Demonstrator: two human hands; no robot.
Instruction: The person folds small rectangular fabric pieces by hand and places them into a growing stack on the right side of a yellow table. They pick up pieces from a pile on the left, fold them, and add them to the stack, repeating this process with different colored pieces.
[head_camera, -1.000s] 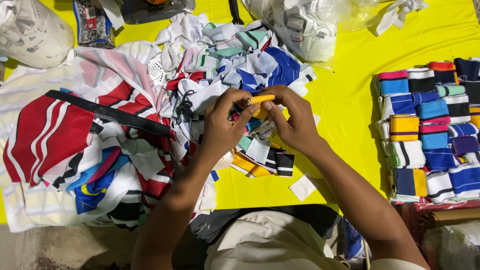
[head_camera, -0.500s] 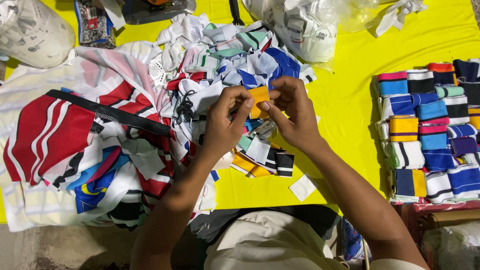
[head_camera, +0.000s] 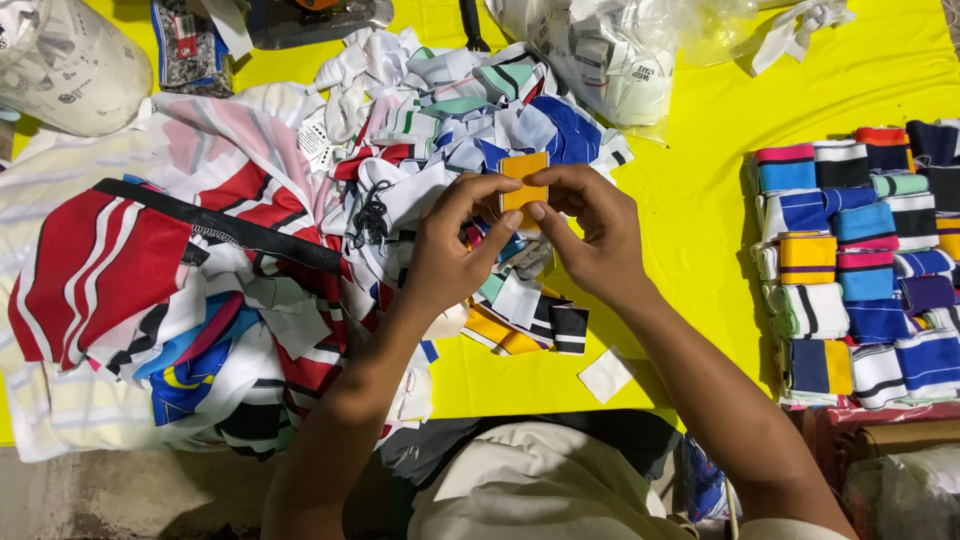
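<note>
Both my hands hold a small orange fabric piece upright over the middle of a yellow table. My left hand pinches its left and lower edge with thumb and fingers. My right hand grips its right side, thumb against the lower front. Under my hands lies a loose heap of small striped fabric scraps in white, blue, green and red.
Folded striped cloth pieces are stacked in rows at the right. A pile of red, white and blue garments covers the left. Clear plastic bags of white cloth lie at the back, and a white square piece near the front edge.
The orange piece has been turned from lying flat between my fingers to standing upright with its face showing. My hands stayed in place above the scrap heap.
</note>
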